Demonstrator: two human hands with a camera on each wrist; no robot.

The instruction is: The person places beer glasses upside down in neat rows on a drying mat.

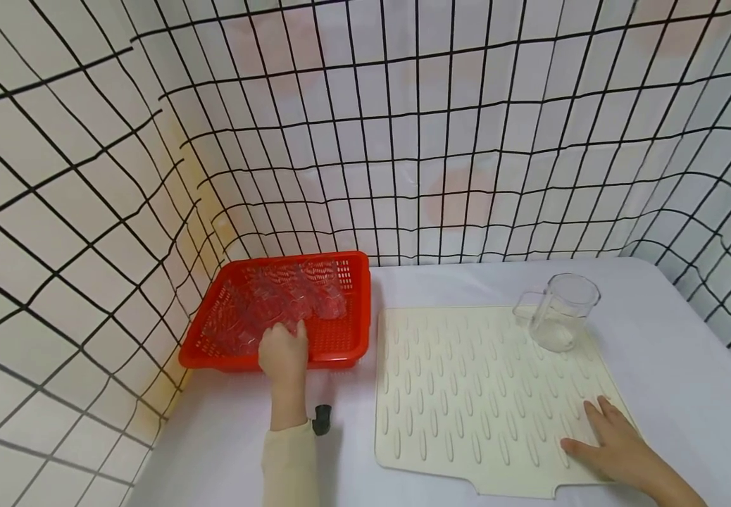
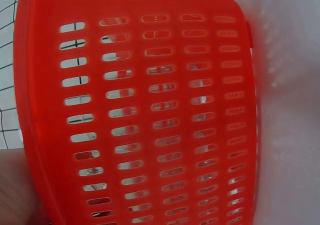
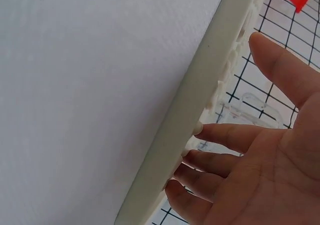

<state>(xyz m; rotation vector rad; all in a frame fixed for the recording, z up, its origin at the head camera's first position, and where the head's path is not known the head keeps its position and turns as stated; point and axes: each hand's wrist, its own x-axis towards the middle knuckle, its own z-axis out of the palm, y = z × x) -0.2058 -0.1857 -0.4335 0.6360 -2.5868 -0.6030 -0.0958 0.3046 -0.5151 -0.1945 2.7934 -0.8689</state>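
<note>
My left hand [image 1: 283, 352] reaches over the front rim of a red slotted plastic basket [image 1: 359, 338], with its fingers bent down among several clear glass-like vessels [image 1: 329, 301] inside. In the left wrist view, the basket's wall [image 2: 170, 105] hides most of this hand [image 2: 17, 190]; I cannot tell whether it grips a vessel. My right hand [image 1: 613, 447] lies spread at the right front of a cream drying mat [image 1: 454, 394]. In the right wrist view, this hand's fingertips [image 3: 197, 129] touch the mat near its edge. On the mat's back right stands a clear glass mug [image 1: 558, 317], handle to the left.
A small black object [image 1: 322, 420] lies on the white table [image 1: 213, 443] beside the left forearm. Black wire grid panels [image 1: 403, 148] enclose the table at the back and both sides. The mat has rows of raised ridges and a front tab.
</note>
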